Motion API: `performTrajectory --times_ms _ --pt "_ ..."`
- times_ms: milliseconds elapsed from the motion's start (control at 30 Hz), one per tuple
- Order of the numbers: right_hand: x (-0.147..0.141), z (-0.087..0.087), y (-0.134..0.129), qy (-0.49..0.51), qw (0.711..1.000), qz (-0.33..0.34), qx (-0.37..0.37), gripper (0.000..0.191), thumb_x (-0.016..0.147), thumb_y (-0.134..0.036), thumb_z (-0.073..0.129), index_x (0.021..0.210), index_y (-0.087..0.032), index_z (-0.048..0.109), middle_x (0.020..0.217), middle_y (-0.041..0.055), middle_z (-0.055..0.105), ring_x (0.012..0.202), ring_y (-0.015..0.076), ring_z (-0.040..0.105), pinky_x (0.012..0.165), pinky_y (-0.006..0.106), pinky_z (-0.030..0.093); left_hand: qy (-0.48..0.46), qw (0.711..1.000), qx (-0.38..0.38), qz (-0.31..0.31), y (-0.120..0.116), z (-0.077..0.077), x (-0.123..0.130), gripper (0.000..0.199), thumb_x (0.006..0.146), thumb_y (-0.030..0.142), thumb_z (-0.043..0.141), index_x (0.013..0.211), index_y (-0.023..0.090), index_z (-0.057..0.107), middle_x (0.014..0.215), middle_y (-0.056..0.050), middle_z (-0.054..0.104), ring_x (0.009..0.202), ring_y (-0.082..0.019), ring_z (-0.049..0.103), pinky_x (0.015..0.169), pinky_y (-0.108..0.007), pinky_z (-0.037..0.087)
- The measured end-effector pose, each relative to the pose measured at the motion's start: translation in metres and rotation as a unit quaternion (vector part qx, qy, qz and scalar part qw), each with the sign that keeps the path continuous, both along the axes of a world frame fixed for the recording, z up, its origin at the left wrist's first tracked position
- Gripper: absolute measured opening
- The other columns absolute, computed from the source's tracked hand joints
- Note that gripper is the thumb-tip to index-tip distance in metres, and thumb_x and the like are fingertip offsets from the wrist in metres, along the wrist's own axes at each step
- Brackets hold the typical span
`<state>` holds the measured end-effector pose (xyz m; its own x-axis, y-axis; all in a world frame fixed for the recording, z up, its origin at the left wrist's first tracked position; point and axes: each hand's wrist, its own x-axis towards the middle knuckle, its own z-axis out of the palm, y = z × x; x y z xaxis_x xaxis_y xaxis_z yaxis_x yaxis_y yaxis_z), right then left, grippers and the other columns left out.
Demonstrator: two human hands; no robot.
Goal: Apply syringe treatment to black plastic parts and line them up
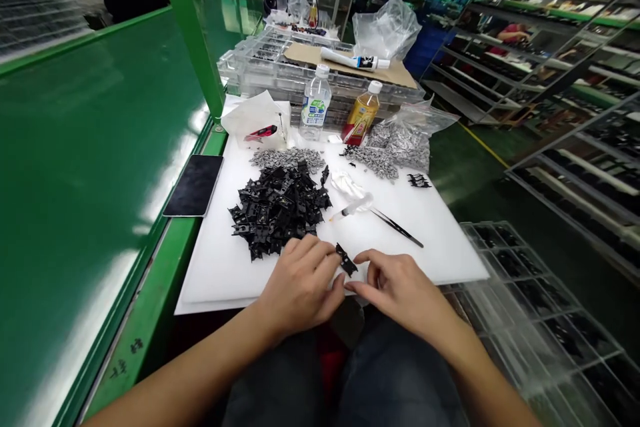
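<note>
Your left hand (300, 283) pinches a small black plastic piece (347, 260) in its fingertips, just above the near edge of the white plastic board (430, 247), with the piece tilted. Your right hand (403, 290) sits close beside it, thumb and forefinger curled in a narrow gap around the piece's right side; you can't quite tell whether they touch it. Your forearms rest low and your fingers work close together, right over your lap.

Behind your hands, toward the left of the board, lies a loose heap of matte, angular black pieces (275, 210). Toward the far edge are two piles of small grey metal bits (287, 159), one spilling from a crinkled clear bag (405, 143). Slim steel tweezers (397, 228) and a thin syringe (350, 208) lie on the board's right half, with a crumpled white tissue (345, 183) beyond them.
</note>
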<state>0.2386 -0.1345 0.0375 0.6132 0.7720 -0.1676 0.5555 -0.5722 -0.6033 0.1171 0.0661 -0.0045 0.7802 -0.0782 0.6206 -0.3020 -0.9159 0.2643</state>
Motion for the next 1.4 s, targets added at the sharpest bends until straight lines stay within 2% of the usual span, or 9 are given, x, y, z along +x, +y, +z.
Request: performTrajectory --times_ms 233,367,533,700,833,967,1133,1267,1400 --pt "0.053 0.014 0.035 0.022 0.970 -0.059 0.234 0.063 0.085 -0.047 0.087 0.137 -0.025 0.060 0.084 -0.0043 0.062 0.062 0.0127 0.055 0.062 0.029 0.048 0.103 0.992 0.064 0.048 -0.007 0.002 0.003 0.044 0.106 0.050 0.059 0.129 0.014 0.063 0.131 -0.011 0.072 0.117 -0.031 0.061 0.091 -0.048 0.035" --pt "0.057 0.017 0.067 -0.068 0.970 0.034 0.230 0.022 0.096 -0.039 0.076 0.106 -0.021 0.070 0.080 -0.0007 0.067 0.065 0.0140 0.058 0.066 0.031 0.047 0.114 0.991 0.070 0.029 -0.007 0.003 0.004 0.035 0.107 0.041 0.054 0.129 0.015 0.064 0.132 -0.009 0.073 0.120 -0.031 0.061 0.092 -0.049 0.035" --pt "0.045 0.022 0.018 -0.168 0.901 -0.123 0.381 0.014 0.098 -0.034 0.076 0.090 -0.023 0.070 0.080 -0.0002 0.068 0.063 0.0139 0.056 0.060 0.031 0.043 0.115 0.993 0.040 -0.001 -0.005 0.003 0.005 0.050 0.103 0.055 0.059 0.133 0.014 0.063 0.135 -0.011 0.073 0.123 -0.034 0.061 0.095 -0.051 0.034" --pt "0.030 0.004 -0.029 -0.126 0.969 -0.050 0.207 0.009 0.101 -0.030 0.072 0.096 -0.023 0.072 0.091 0.0012 0.075 0.063 0.0131 0.062 0.060 0.031 0.045 0.118 0.992 0.036 0.000 -0.006 0.003 0.006 0.031 0.107 0.038 0.056 0.127 0.017 0.065 0.129 -0.009 0.076 0.120 -0.030 0.065 0.094 -0.050 0.034" --pt "0.023 -0.007 -0.035 -0.158 0.949 -0.126 0.240 0.008 0.102 -0.031 0.071 0.099 -0.024 0.070 0.081 -0.0012 0.068 0.061 0.0124 0.057 0.058 0.031 0.042 0.117 0.993 0.025 0.008 -0.006 0.004 0.005 0.039 0.106 0.043 0.058 0.133 0.016 0.063 0.134 -0.010 0.075 0.125 -0.032 0.064 0.096 -0.051 0.034" --pt "0.026 -0.008 -0.030 -0.082 0.965 -0.086 0.234 0.010 0.104 -0.033 0.067 0.098 -0.025 0.067 0.089 0.0011 0.066 0.075 0.0160 0.060 0.068 0.032 0.045 0.126 0.991 0.037 0.028 -0.006 0.004 0.006 0.037 0.106 0.042 0.058 0.130 0.016 0.066 0.132 -0.010 0.075 0.125 -0.032 0.064 0.097 -0.053 0.033" --pt "0.029 -0.013 -0.003 0.192 0.811 -0.142 0.535 0.011 0.106 -0.032 0.058 0.097 -0.028 0.060 0.087 0.0024 0.064 0.088 0.0224 0.065 0.096 0.047 0.056 0.122 0.991 0.046 0.004 -0.005 0.004 0.008 0.037 0.103 0.038 0.060 0.130 0.014 0.067 0.129 -0.011 0.074 0.123 -0.032 0.064 0.096 -0.053 0.035" --pt "0.026 -0.016 0.015 0.421 0.706 -0.157 0.547 0.024 0.095 -0.046 0.072 0.092 -0.028 0.057 0.064 -0.0075 0.032 0.054 0.0147 0.031 0.059 0.034 0.049 0.124 0.991 0.050 0.002 -0.005 0.003 0.009 0.036 0.103 0.039 0.060 0.127 0.014 0.068 0.128 -0.011 0.074 0.123 -0.033 0.064 0.096 -0.054 0.035" --pt "0.025 -0.024 0.018 0.469 0.699 -0.124 0.526 0.063 0.092 -0.084 0.055 0.072 -0.028 0.036 0.057 -0.0092 0.014 0.048 0.0136 0.012 0.046 0.035 0.026 0.121 0.992 0.046 0.000 -0.005 0.003 0.009 0.035 0.103 0.039 0.060 0.126 0.014 0.068 0.128 -0.011 0.075 0.122 -0.033 0.064 0.095 -0.054 0.036"
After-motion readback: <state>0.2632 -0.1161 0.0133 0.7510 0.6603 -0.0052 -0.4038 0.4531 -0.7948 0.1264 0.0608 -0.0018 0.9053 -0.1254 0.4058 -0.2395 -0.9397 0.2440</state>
